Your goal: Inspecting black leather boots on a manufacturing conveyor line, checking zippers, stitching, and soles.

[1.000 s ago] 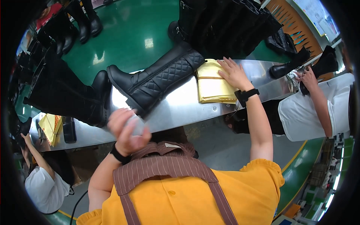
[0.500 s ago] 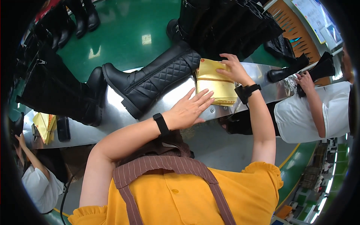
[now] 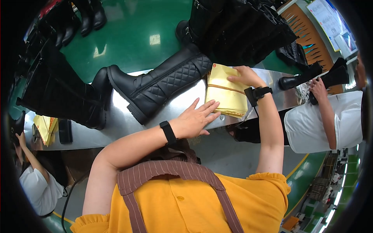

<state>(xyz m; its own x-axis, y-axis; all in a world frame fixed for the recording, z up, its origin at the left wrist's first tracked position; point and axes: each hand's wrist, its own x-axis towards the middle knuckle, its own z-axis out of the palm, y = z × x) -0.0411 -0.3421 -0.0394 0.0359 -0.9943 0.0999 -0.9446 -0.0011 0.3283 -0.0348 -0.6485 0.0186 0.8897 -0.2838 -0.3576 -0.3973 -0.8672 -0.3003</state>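
Note:
A stack of yellow paper sheets [image 3: 224,101], bound with a brown band, lies on the metal worktop. My right hand [image 3: 248,76] is closed at the stack's far right corner, thumb on top and fingers bent over the edge. My left hand [image 3: 195,120] is open, palm down, its fingers spread and the tips touching the stack's near left corner. Just left of the stack, a black boot [image 3: 161,83] with a quilted shaft and a side zip lies on its side, its sole toward the left.
More black boots [image 3: 62,89] stand at the left, and several [image 3: 241,31] crowd the green surface [image 3: 128,35] beyond. Another yellow stack [image 3: 46,128] and a dark phone-like object [image 3: 65,132] lie on the metal worktop [image 3: 120,128]. A co-worker [image 3: 324,120] handles boots at right; another [image 3: 39,186] sits left.
The yellow stack has turned slightly and shifted a little nearer and to the right. My right hand's fingers have bent onto its corner; my left hand has drawn back toward its near edge.

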